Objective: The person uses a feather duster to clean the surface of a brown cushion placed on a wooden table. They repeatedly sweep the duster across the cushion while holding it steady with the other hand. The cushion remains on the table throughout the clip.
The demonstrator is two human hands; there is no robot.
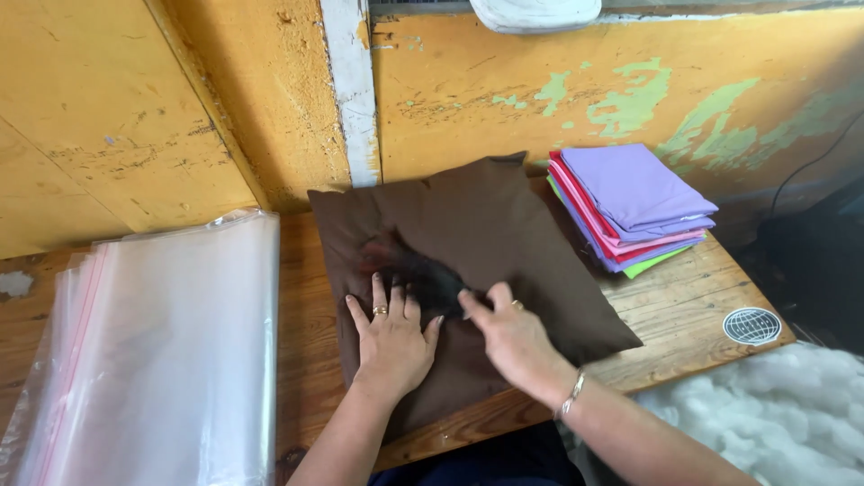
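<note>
A stuffed brown cushion (486,261) is lain flat on the wooden bench (693,288), pressed by the flat, open left hand (393,337) and touched by the loosely open right hand (513,335), nothing gripped; clear bags (162,351) remain unused beside it.

Left hand (391,337): palm down, flat, fingers (379,295) spread forward, ring on one. Right hand (510,335): angled inward toward left, fingers extended, loosely together, bracelet at wrist. Both forearms bare

Even daylight, soft shadows; plastic bags (162,360) show glare; wide-angle bending at edges.
</note>
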